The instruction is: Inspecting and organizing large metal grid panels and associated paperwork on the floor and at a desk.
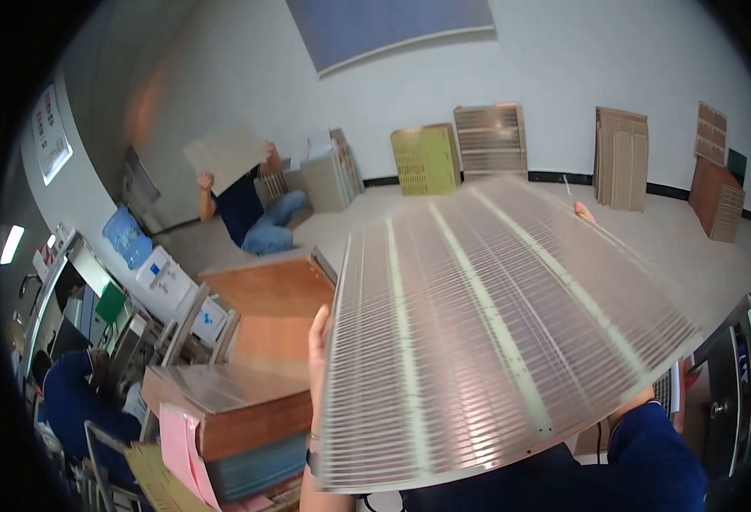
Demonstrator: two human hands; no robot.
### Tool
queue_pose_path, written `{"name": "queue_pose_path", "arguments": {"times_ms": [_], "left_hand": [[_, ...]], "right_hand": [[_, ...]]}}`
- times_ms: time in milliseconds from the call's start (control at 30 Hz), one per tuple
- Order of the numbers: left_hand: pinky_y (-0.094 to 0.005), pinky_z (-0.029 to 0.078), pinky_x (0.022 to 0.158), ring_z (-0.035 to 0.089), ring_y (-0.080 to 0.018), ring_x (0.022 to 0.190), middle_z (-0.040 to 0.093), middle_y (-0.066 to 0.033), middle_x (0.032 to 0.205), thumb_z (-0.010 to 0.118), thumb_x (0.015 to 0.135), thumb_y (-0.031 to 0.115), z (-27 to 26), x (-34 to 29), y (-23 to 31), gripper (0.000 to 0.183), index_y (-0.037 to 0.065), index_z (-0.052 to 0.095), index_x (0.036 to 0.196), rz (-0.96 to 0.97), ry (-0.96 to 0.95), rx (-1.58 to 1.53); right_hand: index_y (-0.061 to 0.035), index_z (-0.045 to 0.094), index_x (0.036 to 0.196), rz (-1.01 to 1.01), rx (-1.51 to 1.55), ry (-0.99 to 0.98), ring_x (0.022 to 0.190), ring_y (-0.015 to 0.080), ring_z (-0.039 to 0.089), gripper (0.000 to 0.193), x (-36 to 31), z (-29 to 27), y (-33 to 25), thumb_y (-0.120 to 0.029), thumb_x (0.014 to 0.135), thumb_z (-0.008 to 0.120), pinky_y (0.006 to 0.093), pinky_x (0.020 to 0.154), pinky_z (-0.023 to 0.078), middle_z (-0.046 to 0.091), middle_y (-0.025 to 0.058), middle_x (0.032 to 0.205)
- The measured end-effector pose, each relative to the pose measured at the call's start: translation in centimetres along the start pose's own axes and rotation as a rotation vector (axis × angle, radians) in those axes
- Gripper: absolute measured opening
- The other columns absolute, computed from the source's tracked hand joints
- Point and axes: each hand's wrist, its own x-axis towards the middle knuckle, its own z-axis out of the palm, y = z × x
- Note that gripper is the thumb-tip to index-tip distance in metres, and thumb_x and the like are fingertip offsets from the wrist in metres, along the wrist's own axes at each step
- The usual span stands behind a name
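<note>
We hold a wide slatted panel (452, 341) with pale green stripes up before us, tilted toward our view, in front of our dark-blue clothing and above the floor of a white-walled room. Our left hand (317, 337) closes on the panel's left edge, its fingers upright along the rim, the forearm rising from the lower edge with a dark band (310, 456) at the wrist. Our right hand (584, 212) shows only fingertips hooked over the far right edge; the palm appears to lie behind the panel, so we cannot tell how firmly it presses. The right forearm, in a navy sleeve (657, 444), bends in from the lower right. To our left sits a stack of brown panels (256, 427) with a pink sheet (183, 452) draped over it; beyond, a co-worker (251, 209) in jeans raises a beige sheet (226, 158). On the pillar (85, 171), we note a white sign (52, 132) bearing red and dark characters, near a water dispenser (166, 277) with a blue bottle (128, 237).
</note>
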Motion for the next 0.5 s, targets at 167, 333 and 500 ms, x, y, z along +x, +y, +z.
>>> {"name": "queue_pose_path", "arguments": {"times_ms": [167, 333, 500], "left_hand": [[-0.0319, 0.045, 0.095, 0.051, -0.0216, 0.112, 0.041, -0.0145, 0.133, 0.041, 0.095, 0.018, 0.1, -3.0, -0.9, 0.048, 0.002, 0.026, 0.138, -0.292, -0.235, -0.374], [-0.0324, 0.043, 0.098, 0.049, -0.0195, 0.114, 0.045, -0.0107, 0.129, 0.035, 0.097, 0.013, 0.3, -4.3, -3.3, 0.039, 0.005, 0.033, 0.135, -0.320, -0.011, -0.266], [-0.0329, 0.046, 0.095, 0.051, -0.0205, 0.111, 0.050, -0.0115, 0.123, 0.032, 0.098, 0.010, 0.9, -4.4, -3.6, 0.034, 0.006, 0.038, 0.130, -0.235, 0.204, -0.212]], "right_hand": [[-0.0019, 0.049, 0.118, 0.140, 0.033, -0.033, 0.112, 0.0227, 0.048, 0.035, -4.4, -6.8, 2.6, -0.028, 0.094, 0.046, 0.0310, 0.094, 0.037, 0.052, 0.0135, 0.120], [-0.0010, 0.048, 0.120, 0.246, 0.031, -0.070, 0.115, 0.0247, 0.045, 0.035, -6.8, -12.7, 2.6, -0.025, 0.094, 0.047, 0.0344, 0.096, 0.036, 0.050, 0.0144, 0.122], [0.0000, 0.046, 0.121, 0.299, 0.043, -0.109, 0.118, 0.0267, 0.043, 0.035, -5.9, -10.7, 4.0, -0.022, 0.094, 0.047, 0.0378, 0.098, 0.036, 0.049, 0.0152, 0.124]]}}
